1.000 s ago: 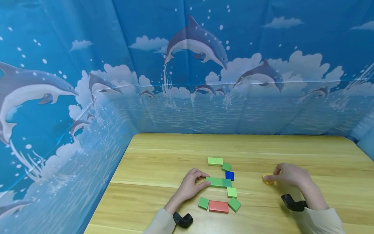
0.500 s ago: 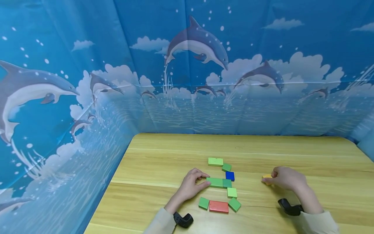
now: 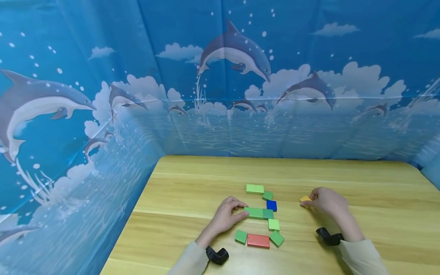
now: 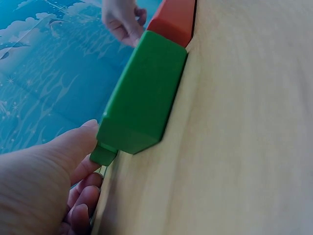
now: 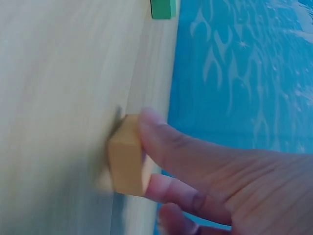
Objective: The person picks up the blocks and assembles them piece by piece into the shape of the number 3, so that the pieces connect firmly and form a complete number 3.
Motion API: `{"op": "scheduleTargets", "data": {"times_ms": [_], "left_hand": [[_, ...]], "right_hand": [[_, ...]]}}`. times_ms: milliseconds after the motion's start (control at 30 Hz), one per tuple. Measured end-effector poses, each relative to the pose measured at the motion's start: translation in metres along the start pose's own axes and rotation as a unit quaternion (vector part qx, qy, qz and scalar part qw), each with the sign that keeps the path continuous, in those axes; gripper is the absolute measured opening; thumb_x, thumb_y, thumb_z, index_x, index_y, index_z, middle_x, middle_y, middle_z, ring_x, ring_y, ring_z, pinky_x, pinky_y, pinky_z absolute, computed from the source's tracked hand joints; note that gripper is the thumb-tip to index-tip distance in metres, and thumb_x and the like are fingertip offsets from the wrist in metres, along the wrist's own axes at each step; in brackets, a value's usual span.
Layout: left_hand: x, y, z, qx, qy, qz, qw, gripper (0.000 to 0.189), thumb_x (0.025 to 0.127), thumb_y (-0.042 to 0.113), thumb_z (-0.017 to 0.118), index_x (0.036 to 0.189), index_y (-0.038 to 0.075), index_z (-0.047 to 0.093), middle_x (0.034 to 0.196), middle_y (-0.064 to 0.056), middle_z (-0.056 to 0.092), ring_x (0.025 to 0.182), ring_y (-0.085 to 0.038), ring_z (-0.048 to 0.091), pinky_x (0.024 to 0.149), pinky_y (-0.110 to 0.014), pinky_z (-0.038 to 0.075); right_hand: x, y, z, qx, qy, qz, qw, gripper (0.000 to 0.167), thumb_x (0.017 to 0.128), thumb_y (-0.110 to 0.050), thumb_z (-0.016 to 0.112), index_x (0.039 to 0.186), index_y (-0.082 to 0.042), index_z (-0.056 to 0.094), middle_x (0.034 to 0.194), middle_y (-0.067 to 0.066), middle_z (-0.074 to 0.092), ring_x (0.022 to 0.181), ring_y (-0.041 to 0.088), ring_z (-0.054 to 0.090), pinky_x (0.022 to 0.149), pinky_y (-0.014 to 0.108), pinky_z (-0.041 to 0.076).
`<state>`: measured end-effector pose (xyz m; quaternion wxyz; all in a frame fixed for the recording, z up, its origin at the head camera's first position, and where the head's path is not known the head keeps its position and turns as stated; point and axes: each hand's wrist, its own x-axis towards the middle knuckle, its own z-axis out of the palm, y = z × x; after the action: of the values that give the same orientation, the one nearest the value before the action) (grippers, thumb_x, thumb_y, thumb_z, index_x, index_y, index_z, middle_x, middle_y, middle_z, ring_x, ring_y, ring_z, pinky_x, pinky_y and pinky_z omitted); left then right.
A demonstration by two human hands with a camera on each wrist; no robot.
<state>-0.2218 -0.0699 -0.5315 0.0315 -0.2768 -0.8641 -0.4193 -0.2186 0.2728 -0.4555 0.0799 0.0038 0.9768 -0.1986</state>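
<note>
My left hand [image 3: 225,215] is at the left end of a long green block [image 3: 254,213], pinching that end between thumb and fingers. In the left wrist view, the end of this green block [image 4: 103,154] shows at the fingertips, partly behind a nearer green block [image 4: 142,93]. My right hand [image 3: 329,201] pinches a yellow block [image 3: 305,199] between thumb and fingers, to the right of the other blocks. In the right wrist view the yellow block [image 5: 128,159] stays close over the table, its shadow beside it.
A darker green block [image 3: 268,214] adjoins the long one. Behind it lie a blue block [image 3: 271,206], a small green block [image 3: 267,195] and a light green block [image 3: 254,189]. In front are a lime block [image 3: 273,224], a red block [image 3: 258,240] and green blocks [image 3: 241,236] beside it.
My right hand has moved left and slightly away from me across the table, carrying the yellow block closer to the other blocks. My left hand keeps its place at the long green block.
</note>
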Motion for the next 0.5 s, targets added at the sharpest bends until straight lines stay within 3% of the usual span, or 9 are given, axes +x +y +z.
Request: {"op": "scheduleTargets", "data": {"times_ms": [133,500], "left_hand": [[0.001,-0.001,0.002,-0.002,-0.001,-0.004,1.0,0.026,0.089,0.035,0.067,0.107,0.016,0.071,0.093,0.008,0.052,0.081,-0.006,0.045,0.073,-0.023,0.039],[0.001,0.002,0.002,-0.009,-0.008,-0.017,0.9998,0.028,0.088,0.035,0.068,0.108,0.015,0.07,0.096,0.006,0.054,0.085,-0.009,0.047,0.076,-0.026,0.04]], "right_hand": [[0.02,-0.015,0.003,-0.009,-0.002,0.0,1.0,0.052,0.08,-0.049,0.071,0.101,-0.002,0.067,0.088,0.01,0.064,0.064,0.019,0.052,0.054,0.036,0.042],[0.073,-0.067,0.016,-0.034,-0.006,-0.024,0.9991,0.042,0.082,-0.04,0.073,0.108,-0.006,0.069,0.095,0.008,0.066,0.068,0.019,0.054,0.054,0.034,0.043]]}}
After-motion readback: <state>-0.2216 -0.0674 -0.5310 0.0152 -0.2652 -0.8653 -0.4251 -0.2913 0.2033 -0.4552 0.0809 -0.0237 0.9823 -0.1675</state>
